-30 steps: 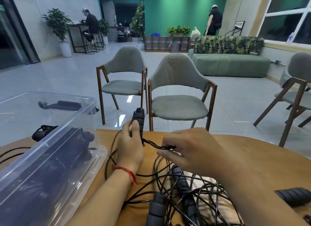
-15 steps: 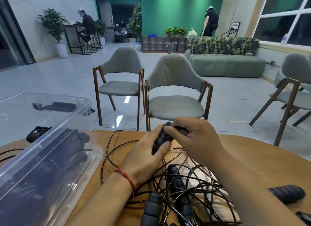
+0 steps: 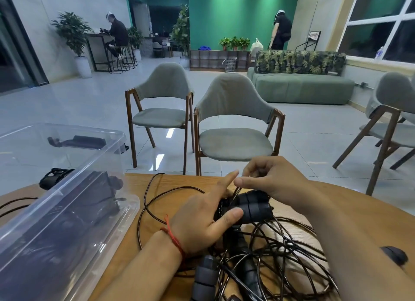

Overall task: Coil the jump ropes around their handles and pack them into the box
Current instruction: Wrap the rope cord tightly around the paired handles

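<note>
- Black handles lie left-to-right, clamped in left hand.
- Right hand pinches rope just above them.
- Box sits left, left hand's nearer.

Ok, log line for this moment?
step: coiling | left hand: grips paired handles | right hand: pinches cord above handles | clear box: left, partly filled

Bare worktop lies open toward two o'clock, while the clear box walls off nine o'clock, and tangled jump ropes with loose handles clutter five and six o'clock.
</note>
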`<state>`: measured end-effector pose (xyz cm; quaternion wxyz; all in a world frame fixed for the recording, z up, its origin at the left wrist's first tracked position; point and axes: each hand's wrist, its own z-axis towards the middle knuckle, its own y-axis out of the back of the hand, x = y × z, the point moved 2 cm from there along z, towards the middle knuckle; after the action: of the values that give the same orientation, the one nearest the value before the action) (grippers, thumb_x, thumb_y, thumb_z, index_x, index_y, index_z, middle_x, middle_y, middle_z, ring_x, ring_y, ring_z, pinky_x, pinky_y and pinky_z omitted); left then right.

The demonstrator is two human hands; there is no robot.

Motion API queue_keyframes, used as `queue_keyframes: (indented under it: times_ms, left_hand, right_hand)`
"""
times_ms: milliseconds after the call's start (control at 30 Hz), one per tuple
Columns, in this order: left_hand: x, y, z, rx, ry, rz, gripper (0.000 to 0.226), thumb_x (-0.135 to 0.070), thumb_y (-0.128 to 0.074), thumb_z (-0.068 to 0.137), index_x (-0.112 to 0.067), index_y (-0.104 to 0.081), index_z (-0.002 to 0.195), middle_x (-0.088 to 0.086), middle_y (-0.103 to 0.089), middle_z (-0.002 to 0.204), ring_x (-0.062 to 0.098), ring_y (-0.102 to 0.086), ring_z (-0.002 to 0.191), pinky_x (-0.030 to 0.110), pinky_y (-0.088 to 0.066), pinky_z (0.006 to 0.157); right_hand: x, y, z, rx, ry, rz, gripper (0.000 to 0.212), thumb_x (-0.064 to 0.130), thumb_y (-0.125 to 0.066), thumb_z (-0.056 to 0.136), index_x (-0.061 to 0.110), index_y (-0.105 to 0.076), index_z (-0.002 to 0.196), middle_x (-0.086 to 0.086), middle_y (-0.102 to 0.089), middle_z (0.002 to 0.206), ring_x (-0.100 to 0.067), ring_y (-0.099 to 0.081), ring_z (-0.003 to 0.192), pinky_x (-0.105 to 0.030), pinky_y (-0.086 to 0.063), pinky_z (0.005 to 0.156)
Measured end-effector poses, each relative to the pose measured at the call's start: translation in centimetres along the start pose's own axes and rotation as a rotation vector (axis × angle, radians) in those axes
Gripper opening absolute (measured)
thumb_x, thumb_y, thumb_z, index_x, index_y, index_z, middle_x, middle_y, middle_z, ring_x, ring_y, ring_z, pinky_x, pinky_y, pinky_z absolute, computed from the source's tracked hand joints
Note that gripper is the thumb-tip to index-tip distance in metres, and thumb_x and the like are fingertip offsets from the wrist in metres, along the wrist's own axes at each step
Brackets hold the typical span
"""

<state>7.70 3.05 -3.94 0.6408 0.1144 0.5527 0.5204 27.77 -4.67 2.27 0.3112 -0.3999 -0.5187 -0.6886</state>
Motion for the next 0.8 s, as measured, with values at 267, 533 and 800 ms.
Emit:
queue_keyframes:
  times_ms: [267, 533, 800]
  left_hand:
    - [-0.7, -0.1, -0.1, -0.068, -0.136, -0.188, 0.074, -0.057, -0.060, 0.100, -0.036, -0.024, 0.161, -0.005, -0.071, 0.129, 0.018, -0.076, 0.096, 0.041, -0.062, 0.078]
    - [-0.4, 0.0, 0.1, -0.103, -0.023, -0.205, 0.091, -0.042, -0.090, 0.081, -0.041, -0.030, 0.150, -0.021, -0.059, 0.132, 0.002, -0.068, 0.110, 0.029, -0.062, 0.088]
    - [0.3, -0.6, 0.0, -0.275, 0.076, -0.297, 0.048, -0.036, -0.081, 0.092, -0.036, -0.052, 0.130, -0.009, -0.063, 0.106, 0.008, -0.068, 0.086, 0.017, -0.053, 0.069]
  right_hand:
    - [-1.9, -0.9, 0.3, 0.223, -0.150, 0.217, 0.023, 0.038, -0.084, 0.089, 0.019, -0.073, 0.081, -0.004, -0.070, 0.081, -0.016, -0.066, 0.076, -0.033, -0.049, 0.072]
    - [-3.5, -2.8, 2.7, 0.050, -0.137, 0.313, 0.024, 0.014, -0.083, 0.091, 0.017, -0.071, 0.070, -0.008, -0.069, 0.075, -0.020, -0.067, 0.068, -0.026, -0.054, 0.061]
    - [-3.3, -4.1, 2.0, 0.005, -0.024, -0.098, 0.037, 0.003, -0.063, 0.104, 0.035, -0.064, 0.087, 0.007, -0.067, 0.084, -0.009, -0.062, 0.079, -0.031, -0.056, 0.081]
